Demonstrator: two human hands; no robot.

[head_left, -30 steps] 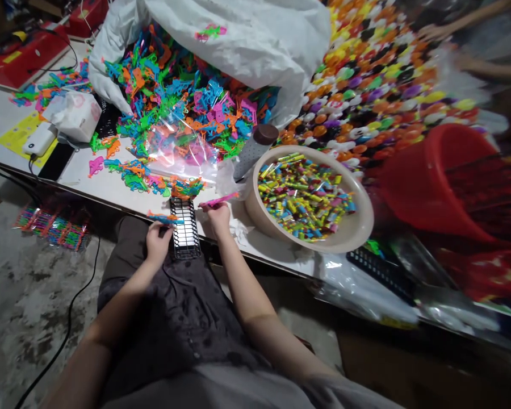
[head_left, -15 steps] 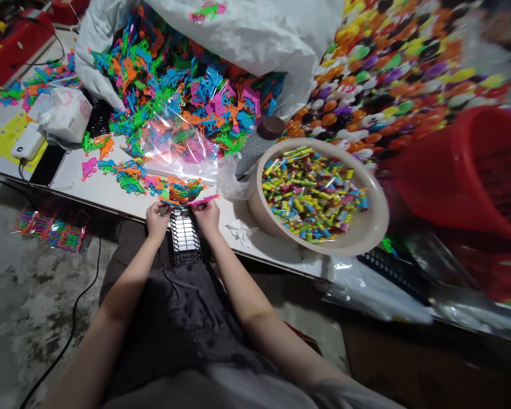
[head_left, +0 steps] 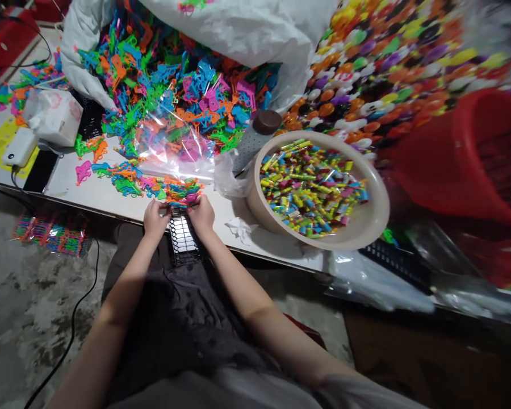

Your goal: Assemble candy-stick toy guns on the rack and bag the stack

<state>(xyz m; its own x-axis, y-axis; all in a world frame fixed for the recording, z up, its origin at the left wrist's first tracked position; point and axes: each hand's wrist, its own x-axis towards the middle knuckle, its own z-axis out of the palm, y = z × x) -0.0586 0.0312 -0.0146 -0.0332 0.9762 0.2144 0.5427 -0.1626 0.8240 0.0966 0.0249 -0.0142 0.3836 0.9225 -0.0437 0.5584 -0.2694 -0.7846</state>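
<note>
My left hand (head_left: 155,219) is closed at the near left side of a small bunch of coloured plastic toy guns (head_left: 182,192). My right hand (head_left: 202,216) has its fingers bent against the bunch's right side, beside a pink toy gun (head_left: 192,198). The fingertips are partly hidden, so the exact pieces in each grip are unclear. Below and between the hands, a narrow black wire rack (head_left: 184,243) reaches from the table edge over my lap, with a white surface showing through it. More loose toy guns (head_left: 128,177) lie left of the bunch.
A large heap of toy guns (head_left: 162,74) spills from a white sack (head_left: 255,34) behind a clear plastic bag (head_left: 174,142). To the right stand a beige basin (head_left: 377,218) of small wrapped pieces and a red bucket (head_left: 443,153). Crumpled paper (head_left: 241,229) lies near the edge.
My right hand has moved slightly left, bringing the pink toy gun from the right into the bunch. My left hand stays at its side. The view has shifted a little.
</note>
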